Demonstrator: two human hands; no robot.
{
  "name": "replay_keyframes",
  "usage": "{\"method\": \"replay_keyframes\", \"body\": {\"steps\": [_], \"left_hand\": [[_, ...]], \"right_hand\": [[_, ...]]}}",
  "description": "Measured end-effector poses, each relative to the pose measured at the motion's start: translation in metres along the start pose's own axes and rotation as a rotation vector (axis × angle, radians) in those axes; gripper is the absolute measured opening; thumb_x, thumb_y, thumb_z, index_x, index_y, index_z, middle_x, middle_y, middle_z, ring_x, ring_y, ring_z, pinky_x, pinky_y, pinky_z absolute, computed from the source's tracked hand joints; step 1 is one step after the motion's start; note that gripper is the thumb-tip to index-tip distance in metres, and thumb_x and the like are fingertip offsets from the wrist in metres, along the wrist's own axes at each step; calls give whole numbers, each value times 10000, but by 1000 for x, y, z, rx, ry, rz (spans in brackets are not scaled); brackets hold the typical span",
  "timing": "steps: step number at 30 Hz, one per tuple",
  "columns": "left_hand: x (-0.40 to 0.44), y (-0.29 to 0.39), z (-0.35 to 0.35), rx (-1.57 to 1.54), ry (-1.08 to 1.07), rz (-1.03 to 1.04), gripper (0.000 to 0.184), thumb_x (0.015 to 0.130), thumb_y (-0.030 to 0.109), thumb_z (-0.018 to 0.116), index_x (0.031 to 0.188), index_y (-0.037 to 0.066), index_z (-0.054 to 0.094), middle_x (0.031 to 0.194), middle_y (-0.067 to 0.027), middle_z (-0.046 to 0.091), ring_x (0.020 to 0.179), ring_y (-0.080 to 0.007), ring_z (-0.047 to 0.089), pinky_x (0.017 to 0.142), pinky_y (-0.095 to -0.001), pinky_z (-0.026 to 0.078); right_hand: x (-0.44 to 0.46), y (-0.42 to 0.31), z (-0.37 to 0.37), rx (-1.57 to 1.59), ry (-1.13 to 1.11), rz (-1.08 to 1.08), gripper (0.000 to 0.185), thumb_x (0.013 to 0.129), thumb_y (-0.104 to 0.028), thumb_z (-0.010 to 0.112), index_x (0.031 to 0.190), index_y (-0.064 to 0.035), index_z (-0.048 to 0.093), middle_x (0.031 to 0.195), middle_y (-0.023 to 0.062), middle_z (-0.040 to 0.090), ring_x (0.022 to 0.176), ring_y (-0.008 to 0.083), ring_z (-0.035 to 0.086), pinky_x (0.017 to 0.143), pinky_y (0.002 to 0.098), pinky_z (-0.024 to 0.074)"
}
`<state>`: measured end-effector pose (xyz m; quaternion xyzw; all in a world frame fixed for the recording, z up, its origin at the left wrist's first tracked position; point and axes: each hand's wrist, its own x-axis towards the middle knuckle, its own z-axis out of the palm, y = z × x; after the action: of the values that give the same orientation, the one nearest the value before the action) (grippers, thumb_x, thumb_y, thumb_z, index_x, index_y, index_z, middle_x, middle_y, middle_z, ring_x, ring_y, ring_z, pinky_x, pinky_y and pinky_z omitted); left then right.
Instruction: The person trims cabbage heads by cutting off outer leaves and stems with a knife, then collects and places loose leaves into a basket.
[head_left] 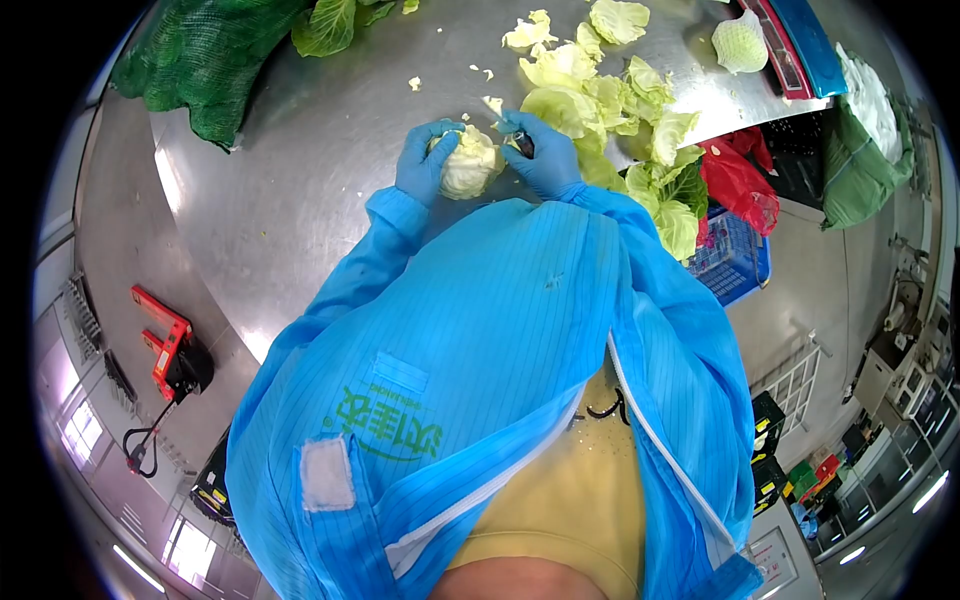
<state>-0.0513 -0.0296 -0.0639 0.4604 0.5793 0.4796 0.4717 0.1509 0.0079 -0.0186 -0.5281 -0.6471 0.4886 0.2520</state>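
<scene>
A pale, trimmed cabbage head (470, 165) rests near the front edge of the metal table. My left hand (425, 160), in a blue glove, is closed round its left side and top. Just right of the cabbage, my right hand (543, 155), also gloved, grips a dark-handled knife (523, 144), whose blade I can barely make out. A small cut piece (493, 104) lies at the fingertips of my right hand. Loose cabbage leaves (565, 105) spread over the table behind and to the right of that hand.
A green mesh sack (205, 70) lies at the table's back left. A wrapped cabbage (740, 43) sits back right, by red and blue trays (805, 45). Beyond the right edge are a red bag (740, 180) and blue crate (733, 262). A red pallet jack (175, 350) stands left.
</scene>
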Motion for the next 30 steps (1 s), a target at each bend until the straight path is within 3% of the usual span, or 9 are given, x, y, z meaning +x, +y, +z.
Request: {"method": "replay_keyframes", "body": {"steps": [1,3,5,10,12,17,22,27,30], "left_hand": [[0,2,-1,15,-10,-7,227,877,182,606,1058,46,585,1109,-102,576,1053,-193,526,939,-312,407],[-1,3,-1,29,-21,-13,249,869,195,619,1071,53,582,1126,-111,570,1059,-212,532,941,-322,414],[-2,1,-2,22,6,-135,296,862,175,630,1119,50,552,1147,-112,571,1068,-204,531,936,-317,421],[-1,-10,-3,-125,-23,-123,290,855,165,639,1103,46,544,1154,-113,568,1063,-193,532,926,-315,427],[0,-11,-1,-145,-14,-110,269,854,168,640,1079,47,555,1130,-109,573,1046,-192,538,917,-317,430],[0,4,1,132,-19,-53,204,846,181,642,999,53,600,1023,-94,569,970,-204,552,873,-322,434],[0,7,4,113,6,-49,202,852,189,633,1003,57,605,1048,-95,570,988,-203,549,891,-319,428],[1,-6,-3,0,10,-29,209,862,192,620,1025,61,605,1088,-94,568,1025,-202,540,921,-314,419],[1,-3,-4,-48,-23,-34,208,869,189,613,1035,65,602,1109,-90,566,1047,-199,533,933,-313,415]], "right_hand": [[0,1,2,1,0,1,219,782,-185,630,995,-135,630,900,50,607,789,215,607,700,316,485],[1,2,8,-25,57,-312,328,762,-169,685,1083,-135,628,932,30,598,723,173,578,653,272,469],[3,3,14,-85,-14,-288,315,764,-156,682,1074,-139,632,934,26,590,732,167,578,653,265,467],[3,-2,14,-170,-77,-281,273,769,-134,674,1040,-142,638,898,25,568,729,163,568,652,259,463],[4,-5,11,-180,-96,-282,169,777,-178,639,943,-144,628,900,35,599,803,226,605,693,316,488],[13,4,8,-85,-140,-280,169,774,-166,625,936,-119,623,872,64,601,793,250,602,688,331,484],[17,6,1,-140,-160,-325,153,783,-167,612,921,-100,618,865,87,595,777,261,600,680,337,481],[8,19,1,-14,111,-137,190,790,-207,631,934,-84,615,818,92,608,718,261,597,657,333,483],[1,6,-1,40,108,-24,229,781,-237,650,952,-87,628,802,79,617,694,235,598,652,318,486]]}}
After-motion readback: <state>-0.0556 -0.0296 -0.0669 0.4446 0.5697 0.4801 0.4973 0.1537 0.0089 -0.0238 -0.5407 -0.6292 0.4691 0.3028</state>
